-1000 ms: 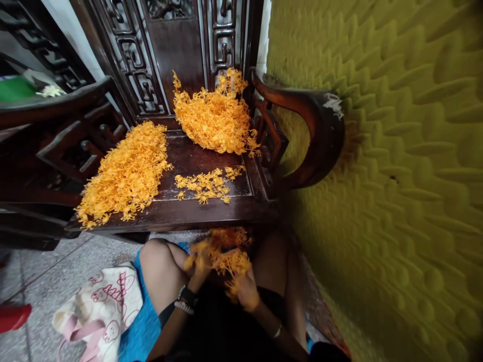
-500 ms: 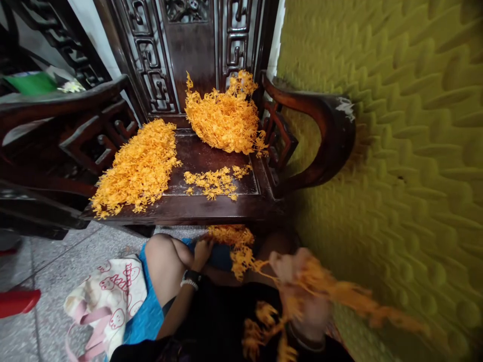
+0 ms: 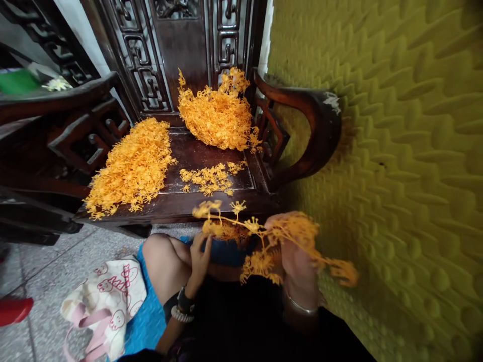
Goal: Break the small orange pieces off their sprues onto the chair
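My right hand (image 3: 296, 251), slightly smeared by motion, is closed around a branching strand of orange plastic pieces (image 3: 296, 229). Thin stems with small spiky, claw-like ends stick out to both sides of the fist. Below the strand's left end is my left hand (image 3: 199, 254), its thumb and fingers pointing up and apart. Its fingertips are close to an orange piece; whether they touch it I cannot tell. More orange pieces (image 3: 232, 232) lie low behind the strand, partly hidden, over my lap.
A dark carved wooden chair (image 3: 181, 206) stands in front. On its seat are a large orange heap (image 3: 132, 166) at left, another heap (image 3: 219, 118) at back right and a loose patch (image 3: 209, 178). A yellow-green textured wall (image 3: 396, 151) rises at right. A white cloth bag (image 3: 109, 286) lies lower left.
My right hand has moved up with the orange strand, whose branches now reach left in front of the chair edge. My left hand has lifted slightly, its fingers now pointing up.
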`<state>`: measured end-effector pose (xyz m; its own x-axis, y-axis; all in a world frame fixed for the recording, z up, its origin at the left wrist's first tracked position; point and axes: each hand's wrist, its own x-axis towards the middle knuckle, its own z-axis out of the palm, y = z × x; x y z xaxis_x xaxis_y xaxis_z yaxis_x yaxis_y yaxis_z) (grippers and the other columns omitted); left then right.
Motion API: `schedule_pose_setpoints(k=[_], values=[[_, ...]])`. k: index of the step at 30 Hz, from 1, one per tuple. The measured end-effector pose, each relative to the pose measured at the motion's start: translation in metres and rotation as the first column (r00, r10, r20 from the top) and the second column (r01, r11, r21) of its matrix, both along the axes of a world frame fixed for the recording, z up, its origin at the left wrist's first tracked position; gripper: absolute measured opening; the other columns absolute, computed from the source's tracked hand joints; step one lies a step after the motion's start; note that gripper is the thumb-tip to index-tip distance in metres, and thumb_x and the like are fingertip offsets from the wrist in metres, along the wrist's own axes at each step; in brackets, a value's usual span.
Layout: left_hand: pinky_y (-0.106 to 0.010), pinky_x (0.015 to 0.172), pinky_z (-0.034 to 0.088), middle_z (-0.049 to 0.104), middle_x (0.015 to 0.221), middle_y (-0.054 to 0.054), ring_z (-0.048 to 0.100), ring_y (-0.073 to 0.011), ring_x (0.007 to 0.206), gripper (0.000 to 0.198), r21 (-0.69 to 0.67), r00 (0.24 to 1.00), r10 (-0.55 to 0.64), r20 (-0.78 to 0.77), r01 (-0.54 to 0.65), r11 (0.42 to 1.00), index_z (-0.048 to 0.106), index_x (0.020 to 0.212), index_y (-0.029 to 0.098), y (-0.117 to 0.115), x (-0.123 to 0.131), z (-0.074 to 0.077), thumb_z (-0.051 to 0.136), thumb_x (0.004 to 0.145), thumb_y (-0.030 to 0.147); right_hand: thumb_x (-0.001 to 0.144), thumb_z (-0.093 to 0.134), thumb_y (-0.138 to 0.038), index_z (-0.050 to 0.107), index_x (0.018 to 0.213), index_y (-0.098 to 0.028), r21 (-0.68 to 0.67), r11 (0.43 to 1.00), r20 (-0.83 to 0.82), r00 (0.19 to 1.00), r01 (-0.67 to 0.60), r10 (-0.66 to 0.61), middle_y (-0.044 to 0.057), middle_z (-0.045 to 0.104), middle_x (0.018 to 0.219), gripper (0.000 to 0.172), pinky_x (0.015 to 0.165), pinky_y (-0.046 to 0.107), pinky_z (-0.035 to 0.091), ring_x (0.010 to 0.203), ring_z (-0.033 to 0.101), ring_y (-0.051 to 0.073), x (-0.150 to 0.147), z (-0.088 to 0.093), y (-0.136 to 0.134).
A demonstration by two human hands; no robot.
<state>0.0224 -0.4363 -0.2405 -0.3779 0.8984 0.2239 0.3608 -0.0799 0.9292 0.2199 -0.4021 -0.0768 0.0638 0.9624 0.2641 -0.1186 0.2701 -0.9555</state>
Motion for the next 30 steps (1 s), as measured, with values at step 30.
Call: schedule_pose_setpoints(k=[30], values=[[-0.055, 0.109, 0.029, 0.042, 0.141, -0.013, 0.034, -0.0357, 0.134, 0.072, 0.225, 0.949, -0.307, 0.077, 0.283, 0.932, 0.048, 0.129, 0.027, -0.044, 0.009, 0.112, 0.074, 0.066, 0.049, 0.074, 0.071, -0.032, 0.061, 0.085, -0.020, -0.099, 0.949, 0.274, 0.909, -0.299, 0.315, -0.005, 0.046, 0.059, 0.019, 0.042, 0.021, 0.027, 0.046, 0.035, 0.008, -0.065, -0.047, -0.028]])
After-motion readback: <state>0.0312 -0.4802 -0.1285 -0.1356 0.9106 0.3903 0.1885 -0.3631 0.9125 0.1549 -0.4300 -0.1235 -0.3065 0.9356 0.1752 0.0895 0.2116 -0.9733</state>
